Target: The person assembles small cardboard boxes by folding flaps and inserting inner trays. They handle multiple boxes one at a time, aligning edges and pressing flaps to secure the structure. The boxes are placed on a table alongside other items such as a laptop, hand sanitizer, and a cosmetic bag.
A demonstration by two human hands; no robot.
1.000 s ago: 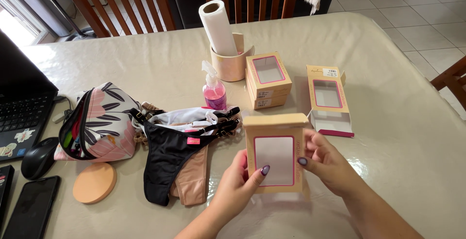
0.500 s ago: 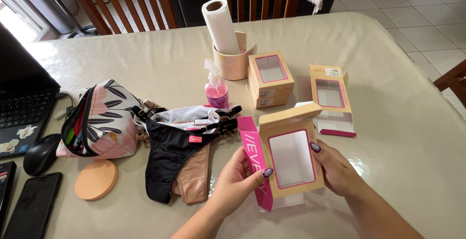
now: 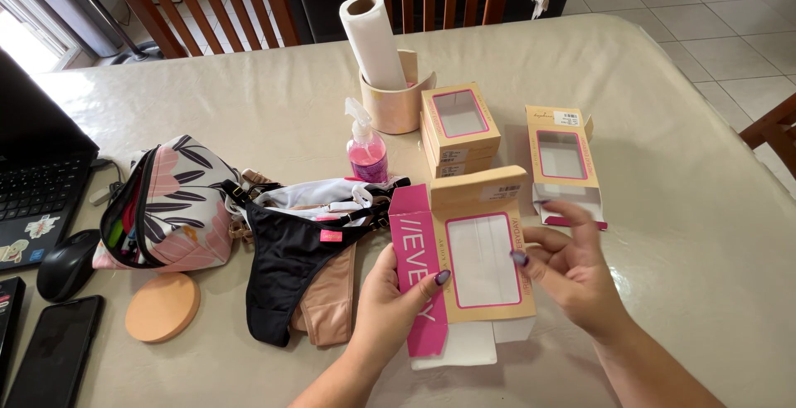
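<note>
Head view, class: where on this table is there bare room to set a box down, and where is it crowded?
Bare cream tabletop lies right of the opened windowed tan carton, and behind the paper towel roll. Crowded: the left side, from floral pouch and black underwear to the flat box.

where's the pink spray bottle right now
In the head view the pink spray bottle stands upright near the table's middle, just left of the stacked window boxes and in front of the paper towel holder, behind the pile of underwear.
</note>
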